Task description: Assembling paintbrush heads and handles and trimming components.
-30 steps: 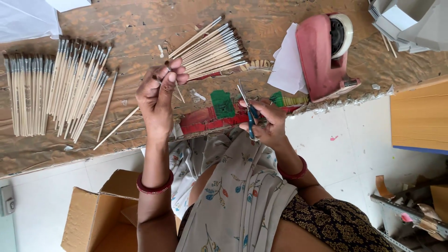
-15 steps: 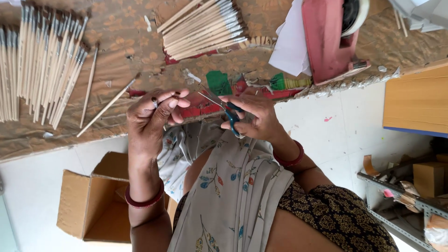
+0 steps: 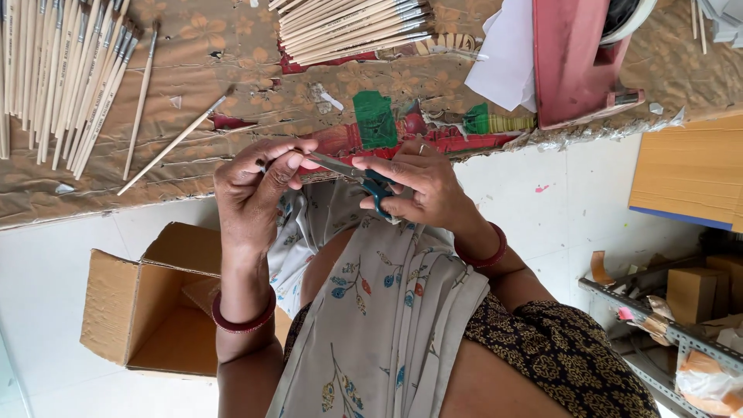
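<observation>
Nearest the camera lies the person's lap, covered by a pale cloth (image 3: 387, 310) printed with leaves, and beside it on the floor stands an open cardboard box (image 3: 147, 310). Above the lap the two hands meet. The right hand (image 3: 422, 186) is curled around the blue handles of a pair of scissors (image 3: 360, 176), fingers through the loops, with the metal blades pointing toward the other hand. The left hand (image 3: 255, 182) has its fingertips pressed together in a pinch right at the blade tips; what it pinches is too small to make out. Both hands hang just in front of the table (image 3: 232, 85) edge, which is covered in worn brown flowered paper patched with green and red tape. One single brush (image 3: 174, 143) lies slanted on the table just beyond the left hand. Farther off, a row of brushes (image 3: 62, 70) lies spread at the left, a bundle of brushes (image 3: 348, 27) in the middle, and a red tape holder (image 3: 576, 58) with white paper (image 3: 503, 62) at the right.
</observation>
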